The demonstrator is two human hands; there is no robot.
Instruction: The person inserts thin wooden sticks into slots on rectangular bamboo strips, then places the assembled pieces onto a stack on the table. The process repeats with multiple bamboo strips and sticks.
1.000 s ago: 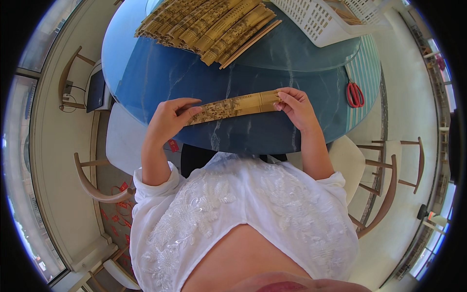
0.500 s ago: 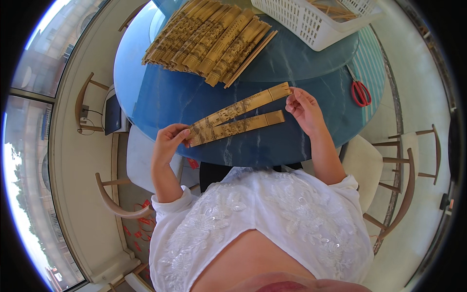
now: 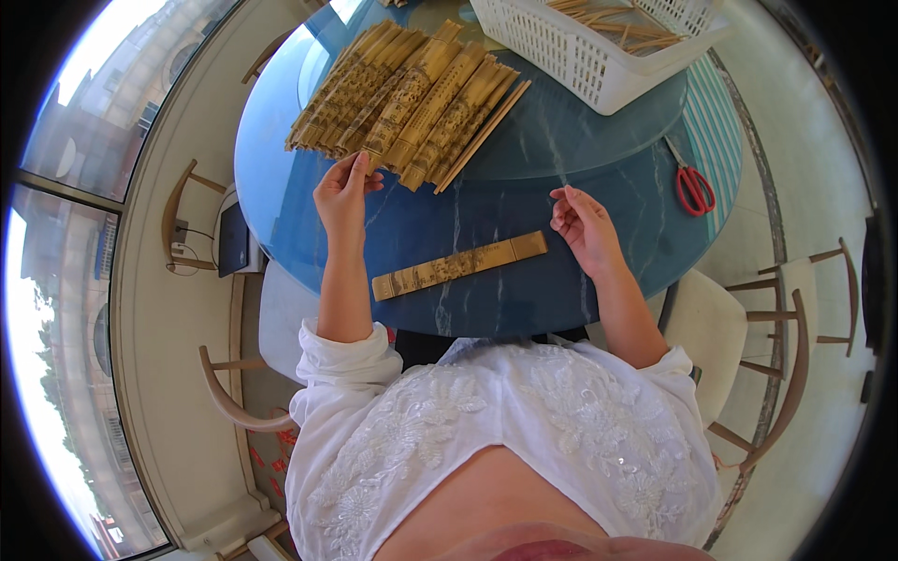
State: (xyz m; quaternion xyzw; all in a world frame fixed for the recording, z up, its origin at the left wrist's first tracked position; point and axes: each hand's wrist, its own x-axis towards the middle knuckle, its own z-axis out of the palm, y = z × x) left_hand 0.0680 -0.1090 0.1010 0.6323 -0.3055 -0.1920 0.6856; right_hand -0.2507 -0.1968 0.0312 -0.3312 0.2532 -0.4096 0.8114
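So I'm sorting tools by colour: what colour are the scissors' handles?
Red, on the scissors at the table's right, seen in the head view.

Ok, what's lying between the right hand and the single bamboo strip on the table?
Nothing: in the head view only bare blue tabletop separates the right hand from the single bamboo strip, which lies apart from both hands.

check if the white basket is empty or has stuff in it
Not empty: the white basket at the table's far edge holds thin bamboo sticks.
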